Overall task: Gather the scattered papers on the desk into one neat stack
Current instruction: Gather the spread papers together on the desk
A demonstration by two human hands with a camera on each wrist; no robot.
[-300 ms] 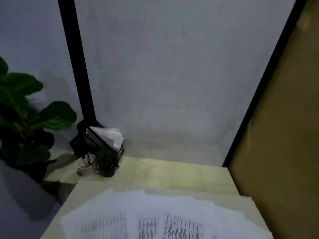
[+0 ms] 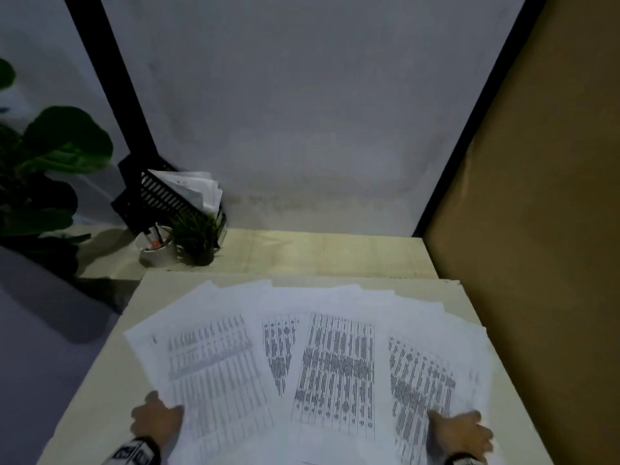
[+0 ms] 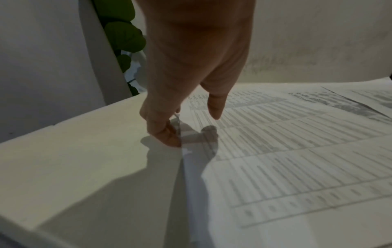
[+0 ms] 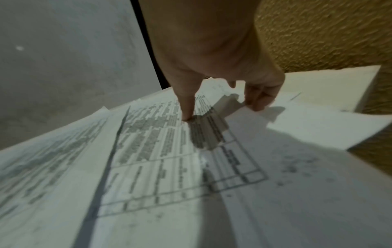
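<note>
Papers [image 2: 335, 357] fanned over desk [image 2: 100, 397] near half; L hand [image 2: 157, 421] desk near-left, fingers [image 3: 167, 134] bent, tips at sheet edge, thumb clear; R hand [image 2: 463, 431] near-right, fingers [image 4: 260, 99] hooking a lifted edge; prob best sweep both inward evenly, w/o creasing.

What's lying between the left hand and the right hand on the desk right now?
The head view shows only the papers there: overlapping printed sheets fanned across the whole stretch from the left hand to the right hand.
</note>
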